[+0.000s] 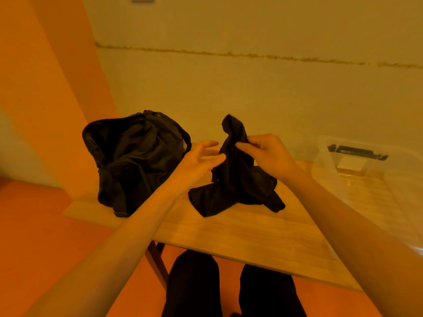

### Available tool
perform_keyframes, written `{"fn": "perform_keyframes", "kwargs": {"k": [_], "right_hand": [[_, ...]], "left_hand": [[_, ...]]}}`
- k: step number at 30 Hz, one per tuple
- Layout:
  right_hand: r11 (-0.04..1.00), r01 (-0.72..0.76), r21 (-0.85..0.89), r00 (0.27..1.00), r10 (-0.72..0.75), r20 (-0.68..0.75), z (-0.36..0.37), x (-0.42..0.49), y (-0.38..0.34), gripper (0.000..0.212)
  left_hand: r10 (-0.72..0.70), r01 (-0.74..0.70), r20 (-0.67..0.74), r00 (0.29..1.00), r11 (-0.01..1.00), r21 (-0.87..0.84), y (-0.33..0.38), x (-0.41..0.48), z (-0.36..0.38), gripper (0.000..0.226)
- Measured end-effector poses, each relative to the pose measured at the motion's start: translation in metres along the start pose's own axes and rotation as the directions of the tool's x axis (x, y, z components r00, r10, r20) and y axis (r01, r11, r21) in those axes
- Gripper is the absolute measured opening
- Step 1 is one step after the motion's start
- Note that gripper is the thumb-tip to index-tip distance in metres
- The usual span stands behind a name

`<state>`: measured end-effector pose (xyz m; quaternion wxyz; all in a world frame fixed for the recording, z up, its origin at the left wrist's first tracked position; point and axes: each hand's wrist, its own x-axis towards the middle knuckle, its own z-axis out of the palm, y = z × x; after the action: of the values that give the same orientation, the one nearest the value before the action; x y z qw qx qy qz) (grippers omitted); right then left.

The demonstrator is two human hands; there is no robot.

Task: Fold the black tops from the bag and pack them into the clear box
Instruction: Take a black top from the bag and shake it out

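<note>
As R grip (265, 154) pinches top (235, 184), bulk below

Head cam, fwd-down, seemingly near table (251, 236).

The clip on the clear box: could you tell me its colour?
The clip is black, clearest in the head view.

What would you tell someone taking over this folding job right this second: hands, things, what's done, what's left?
Right hand pinches the black top near its upper end; the top hangs bunched, its lower part resting on the table.
Left hand is open, fingers spread, right beside the top.
Bag sits at the table's left, clear box at its right; no top shows in the box.
Done: one top is out, unfolded.
Left: fold it, pack it, then check the bag for more.
</note>
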<state>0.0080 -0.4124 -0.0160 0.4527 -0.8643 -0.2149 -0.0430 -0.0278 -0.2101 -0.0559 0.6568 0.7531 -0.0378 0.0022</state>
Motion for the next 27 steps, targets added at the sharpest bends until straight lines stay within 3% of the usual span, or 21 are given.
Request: {"fn": "perform_keyframes", "kwargs": {"k": [3, 4, 6, 8, 12, 14, 16, 18, 20, 22, 24, 27], "right_hand": [[0.996, 0.011, 0.092, 0.998, -0.005, -0.063, -0.011, -0.004, -0.009, 0.039], [0.992, 0.014, 0.125, 0.994, 0.000, -0.110, -0.013, -0.005, -0.009, 0.040], [0.973, -0.013, 0.229, 0.979, 0.059, -0.195, -0.014, -0.014, -0.004, 0.045], [0.945, -0.060, 0.322, 0.968, 0.134, -0.213, -0.017, -0.024, 0.006, 0.042], [0.841, -0.119, 0.528, 0.923, 0.290, -0.254, -0.026, -0.039, 0.030, 0.023], [0.696, -0.087, 0.712, 0.901, 0.360, -0.242, -0.030, -0.047, 0.042, 0.024], [0.590, -0.110, 0.800, 0.933, 0.338, -0.121, -0.027, -0.051, 0.045, 0.031], [0.657, -0.199, 0.727, 0.935, 0.349, -0.059, -0.017, -0.050, 0.040, 0.042], [0.749, -0.322, 0.579, 0.914, 0.405, -0.014, -0.003, -0.043, 0.029, 0.038], [0.835, -0.407, 0.371, 0.912, 0.391, 0.121, 0.013, -0.039, 0.021, 0.032], [0.907, -0.364, 0.211, 0.928, 0.334, 0.163, 0.028, -0.038, 0.023, 0.023], [0.927, -0.262, 0.269, 0.964, 0.264, 0.028, 0.030, -0.037, 0.031, 0.019]], "left_hand": [[-0.135, 0.078, 0.142, 0.981, 0.933, 0.351, -0.035, 0.009, 0.017, 0.073], [-0.169, 0.111, 0.097, 0.981, 0.891, 0.440, -0.048, 0.011, 0.022, 0.067], [-0.155, 0.154, -0.039, 0.987, 0.851, 0.501, -0.070, 0.016, 0.028, 0.031], [-0.139, 0.166, -0.100, 0.985, 0.912, 0.375, -0.078, 0.016, 0.028, 0.014], [-0.078, 0.091, -0.190, 0.979, 0.994, 0.064, -0.048, 0.015, 0.021, 0.027], [-0.073, 0.009, -0.210, 0.975, 0.958, -0.288, -0.024, 0.012, 0.015, 0.022], [-0.054, -0.058, -0.219, 0.974, 0.878, -0.475, -0.001, 0.008, 0.004, 0.025], [0.032, -0.118, -0.188, 0.982, 0.879, -0.463, 0.017, 0.004, -0.002, 0.029], [0.096, -0.138, -0.124, 0.988, 0.909, -0.393, 0.027, -0.001, -0.001, 0.031], [0.097, -0.116, -0.076, 0.992, 0.948, -0.296, 0.027, -0.005, 0.003, 0.032], [0.104, -0.116, -0.074, 0.992, 0.977, -0.177, 0.020, -0.009, 0.003, 0.032], [0.158, -0.169, -0.130, 0.979, 0.982, -0.081, 0.012, -0.014, -0.010, 0.027]]}}
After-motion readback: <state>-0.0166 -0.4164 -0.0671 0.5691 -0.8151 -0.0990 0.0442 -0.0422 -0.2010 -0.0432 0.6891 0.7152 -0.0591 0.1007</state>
